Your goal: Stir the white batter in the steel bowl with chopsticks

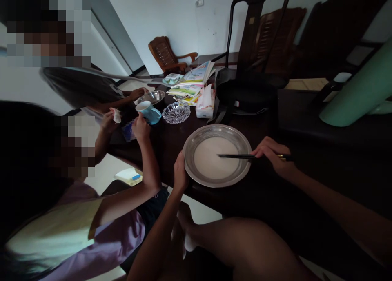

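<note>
A wide steel bowl point(247, 171) of pale, milky batter point(211, 164) stands on the dark table in front of me. My left hand point(181, 171) grips the bowl by its left rim, with the fingers partly hidden behind the wall. From the right, my right hand point(272, 153) is closed around a pair of dark chopsticks point(235, 155). The tips of the chopsticks reach over the bowl's right rim to the middle of the batter.
Two people sit on the left; one person's hand point(142, 128) is at a light-blue mug point(149, 111). Behind my bowl are a glass dish point(176, 113), a tissue pack point(205, 103), booklets point(190, 85) and a black bag point(245, 95). A green cylinder point(358, 89) rises at right.
</note>
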Demonstrator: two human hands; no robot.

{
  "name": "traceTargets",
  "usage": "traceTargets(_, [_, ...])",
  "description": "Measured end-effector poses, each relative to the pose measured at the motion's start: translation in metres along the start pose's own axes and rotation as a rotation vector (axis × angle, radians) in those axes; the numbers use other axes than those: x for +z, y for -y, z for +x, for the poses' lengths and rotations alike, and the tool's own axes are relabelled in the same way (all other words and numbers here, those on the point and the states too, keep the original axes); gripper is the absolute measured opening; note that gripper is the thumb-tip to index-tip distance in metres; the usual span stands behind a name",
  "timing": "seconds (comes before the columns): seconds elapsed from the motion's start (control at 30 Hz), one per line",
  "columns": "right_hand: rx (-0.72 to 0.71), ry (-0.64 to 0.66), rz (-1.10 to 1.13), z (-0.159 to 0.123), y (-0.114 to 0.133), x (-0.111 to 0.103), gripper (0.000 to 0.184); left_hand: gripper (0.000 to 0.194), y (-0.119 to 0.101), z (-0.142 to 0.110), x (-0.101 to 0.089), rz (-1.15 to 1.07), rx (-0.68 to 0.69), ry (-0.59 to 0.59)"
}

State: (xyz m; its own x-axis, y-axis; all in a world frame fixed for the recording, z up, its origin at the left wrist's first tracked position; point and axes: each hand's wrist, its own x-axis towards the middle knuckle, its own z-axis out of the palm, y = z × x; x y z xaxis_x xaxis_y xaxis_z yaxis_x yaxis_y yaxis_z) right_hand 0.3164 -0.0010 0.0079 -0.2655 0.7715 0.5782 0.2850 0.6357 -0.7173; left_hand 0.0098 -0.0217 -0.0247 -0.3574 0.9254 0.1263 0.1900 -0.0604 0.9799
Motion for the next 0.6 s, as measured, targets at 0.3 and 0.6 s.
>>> traceTargets(0.3, [-0.084, -0.043, -0.004, -0.0023, -0.0063, 0.0003, 0.033, 0.056, 0.0042, 0.0017, 0.0003, -0.021, -0.001, -0.026])
traceTargets(0.6, [-0.088, 0.032, -0.054, -0.0002, -0.0013, 0.0021, 0.023, 0.059, 0.0101, 0.0033, -0.0014, -0.023, -0.026, -0.040])
